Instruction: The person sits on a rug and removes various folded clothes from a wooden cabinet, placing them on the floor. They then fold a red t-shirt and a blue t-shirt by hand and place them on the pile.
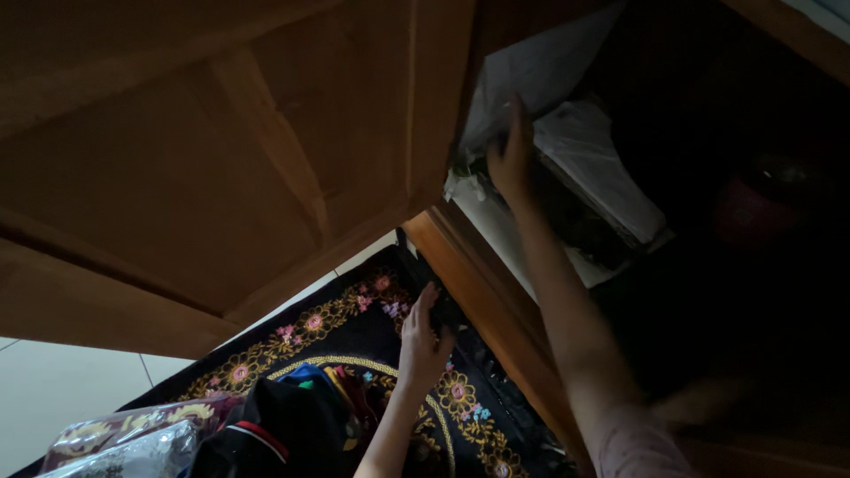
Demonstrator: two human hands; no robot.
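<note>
Right hand, upper centre: fingers spread flat against plastic-wrapped bundles in cupboard. Left hand, lower centre: open, fingers resting on black flowered rug.

Cupboard interior dark, indistinct

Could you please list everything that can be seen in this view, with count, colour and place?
Cupboard door: one, brown wood, open, upper left.
Cupboard interior: one, dark, upper right.
Plastic-wrapped packages: a stack, whitish, inside the cupboard; exact number unclear.
Rug: one, black with gold and pink flowers, on the floor.
Floor tiles: pale, lower left.
Shiny wrapped bundle: one, silvery and maroon, bottom left.
Dark clothes: a pile, black with red and blue, bottom centre.
Left hand: one, resting at the rug's edge.
Right hand: one, raised, touching the packages.
</note>
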